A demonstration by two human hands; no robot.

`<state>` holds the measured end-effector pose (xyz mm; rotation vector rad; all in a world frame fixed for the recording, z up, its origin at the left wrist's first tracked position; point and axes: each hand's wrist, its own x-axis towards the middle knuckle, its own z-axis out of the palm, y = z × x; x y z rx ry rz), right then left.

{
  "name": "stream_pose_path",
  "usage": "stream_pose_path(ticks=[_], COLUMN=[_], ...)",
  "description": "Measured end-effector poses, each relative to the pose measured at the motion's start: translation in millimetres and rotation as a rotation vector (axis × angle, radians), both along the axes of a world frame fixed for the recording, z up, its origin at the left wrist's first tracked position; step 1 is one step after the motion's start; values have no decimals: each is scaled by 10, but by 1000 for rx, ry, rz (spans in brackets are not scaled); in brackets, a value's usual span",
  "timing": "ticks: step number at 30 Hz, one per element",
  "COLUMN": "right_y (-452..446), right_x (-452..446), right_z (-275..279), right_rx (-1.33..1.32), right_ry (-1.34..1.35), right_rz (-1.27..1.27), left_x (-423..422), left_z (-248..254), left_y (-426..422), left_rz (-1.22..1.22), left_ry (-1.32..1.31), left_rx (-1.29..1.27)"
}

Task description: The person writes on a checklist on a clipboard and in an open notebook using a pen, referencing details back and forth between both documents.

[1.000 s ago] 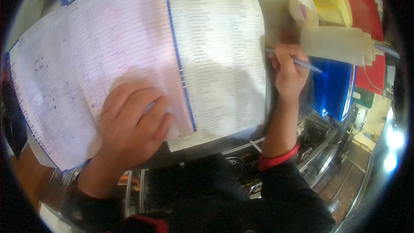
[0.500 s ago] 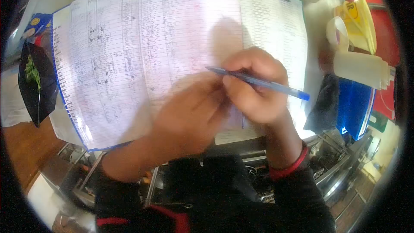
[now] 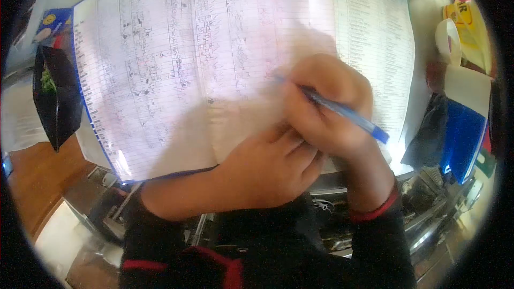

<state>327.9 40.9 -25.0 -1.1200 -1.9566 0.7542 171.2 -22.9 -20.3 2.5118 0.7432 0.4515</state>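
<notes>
A blue ballpoint pen is gripped between the thumb and fingers of my right hand, its tip pointing up and left over the page. Beneath lies an open ruled notebook filled with handwritten columns. My left hand rests across the notebook's lower edge, fingers curled together just below my right hand; whatever may be inside them is hidden. Right of the notebook, a printed list is held under a dark clip at its top. The pen tip is blurred, so I cannot tell whether it touches paper.
At the left stands a black container with green leaves in it. A blue folder, a white cup and a yellow packet are on the right. Metal equipment runs below the front edge.
The view has shifted, so the notebook sits higher and further right. My left hand has drawn down from the pen tip and curled more. The right hand keeps the pen, now tilted more steeply.
</notes>
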Motion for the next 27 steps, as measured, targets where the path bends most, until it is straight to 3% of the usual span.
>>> stream_pose_path(ticks=[1, 3, 6, 13, 17, 19, 22, 24, 25, 26, 27], right_y=[-4, -42, -86, -104, -84, -42, -26, -70, -79, -144, -249], right_x=[6, 51, 125, 154, 136, 97, 208, 384, 603, 765, 935], right_z=[-25, -98, -31, -62, -130, -165, -24, 141, 184, 262, 286], right_rx=[2, -106, -331, -353, -321, -187, -196, -165, -20, -61, -84], right_ry=[15, 323, 386, 383, 409, 560, 416, 473, 360, 574, 605], right_rz=[-10, -134, -143, -136, -109, -82, -115, -283, -337, -394, -435], left_x=[-10, 21, 88, 126, 120, 138, 128, 105, 96, 105, 113], left_z=[15, -1, -29, -26, 1, 17, -35, -67, -73, -71, -54], left_y=[6, -4, -54, -106, -98, -65, -76, -40, -44, -59, -73], left_rz=[-19, 26, 111, 190, 178, 165, 169, 147, 151, 146, 161], left_ry=[39, 34, 32, 25, 29, 80, 96, 42, 43, 8, 19], left_rx=[-11, 32, 41, -19, -18, -37, 18, 38, 55, 32, 25])
